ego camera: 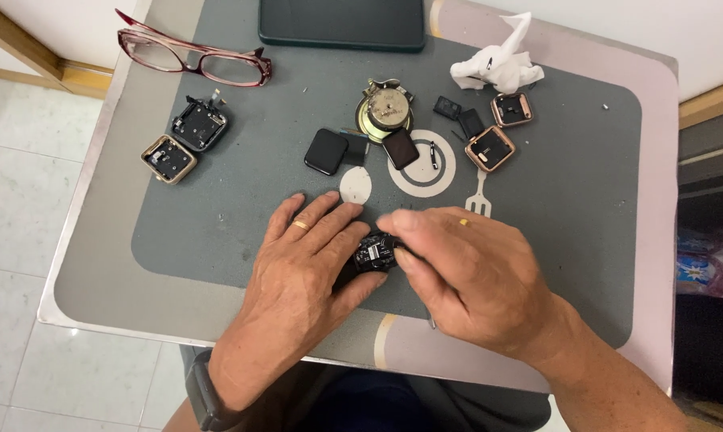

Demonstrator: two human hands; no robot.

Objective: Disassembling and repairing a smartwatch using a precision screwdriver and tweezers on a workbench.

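From the head view, we pinch a small black watch body (375, 253) between our left hand (301, 264) and right hand (465, 272), both closed on it. It lies opened; more stripped cases (489, 148) wait at one o'clock.

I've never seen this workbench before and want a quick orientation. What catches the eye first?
At the near centre of the grey mat, the left hand and right hand close together around a small black watch module. Beyond them lies a scatter of opened watch cases and dark screens around a round metal part. Red-framed glasses rest at the far left.
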